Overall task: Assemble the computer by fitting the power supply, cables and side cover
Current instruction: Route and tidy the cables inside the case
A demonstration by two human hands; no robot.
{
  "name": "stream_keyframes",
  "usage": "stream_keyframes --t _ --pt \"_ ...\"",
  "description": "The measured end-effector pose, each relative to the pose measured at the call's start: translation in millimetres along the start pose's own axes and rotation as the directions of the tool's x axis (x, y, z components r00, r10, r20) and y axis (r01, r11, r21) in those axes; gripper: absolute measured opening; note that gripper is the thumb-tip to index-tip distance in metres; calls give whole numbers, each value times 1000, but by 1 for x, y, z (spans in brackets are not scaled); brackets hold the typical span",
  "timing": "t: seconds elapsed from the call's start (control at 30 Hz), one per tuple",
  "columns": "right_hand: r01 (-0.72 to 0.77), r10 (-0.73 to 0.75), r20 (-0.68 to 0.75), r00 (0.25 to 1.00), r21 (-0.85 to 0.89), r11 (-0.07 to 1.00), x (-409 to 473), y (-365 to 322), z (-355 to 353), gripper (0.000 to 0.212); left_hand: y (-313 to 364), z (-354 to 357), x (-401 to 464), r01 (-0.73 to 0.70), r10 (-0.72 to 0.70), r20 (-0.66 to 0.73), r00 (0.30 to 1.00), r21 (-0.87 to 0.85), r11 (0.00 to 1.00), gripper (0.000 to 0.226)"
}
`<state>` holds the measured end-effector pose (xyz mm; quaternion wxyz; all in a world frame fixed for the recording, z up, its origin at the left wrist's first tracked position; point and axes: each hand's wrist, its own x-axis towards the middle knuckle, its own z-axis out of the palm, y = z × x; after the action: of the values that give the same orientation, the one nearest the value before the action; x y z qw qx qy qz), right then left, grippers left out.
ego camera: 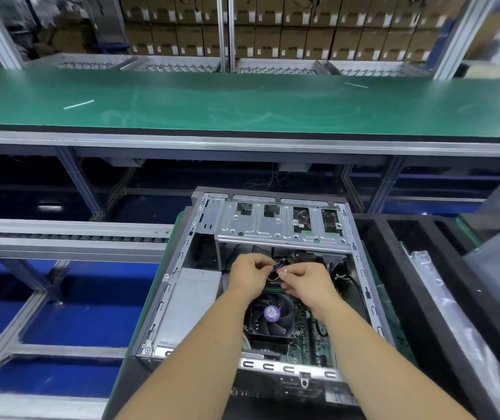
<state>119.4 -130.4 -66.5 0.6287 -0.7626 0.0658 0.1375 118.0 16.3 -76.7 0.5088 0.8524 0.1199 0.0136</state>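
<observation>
In the lower centre of the frame, over the open computer case lying on its side for access, the left hand and right hand both pinch a cable bundle above the CPU fan, apparently readying its connector, while the power supply sits seated left.

Across from me runs a long green conveyor belt on an aluminium frame, with white trays lined up along its far edge. Behind that, stacked cardboard boxes fill the back. Down on my left there's a roller track over blue floor.
</observation>
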Motion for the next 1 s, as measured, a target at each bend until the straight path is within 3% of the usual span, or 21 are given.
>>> stream_keyframes --t 0.17,0.37,0.5,1.0 --pt "22 -21 -35 999 36 999 -1 0 10 21 1 -2 -3 20 -20 3 1000 -40 999 14" --pt "-2 7 -85 996 59 998 0 0 8 9 2 -1 -4 67 -73 -32 997 -162 984 15" --pt "18 -15 -97 995 28 999 0 0 8 13 2 -2 -4 88 -91 -4 996 -212 973 16" --pt "-47 49 -57 997 37 998 2 -3 8 16 5 -4 -8 74 -68 38 997 -207 976 13"
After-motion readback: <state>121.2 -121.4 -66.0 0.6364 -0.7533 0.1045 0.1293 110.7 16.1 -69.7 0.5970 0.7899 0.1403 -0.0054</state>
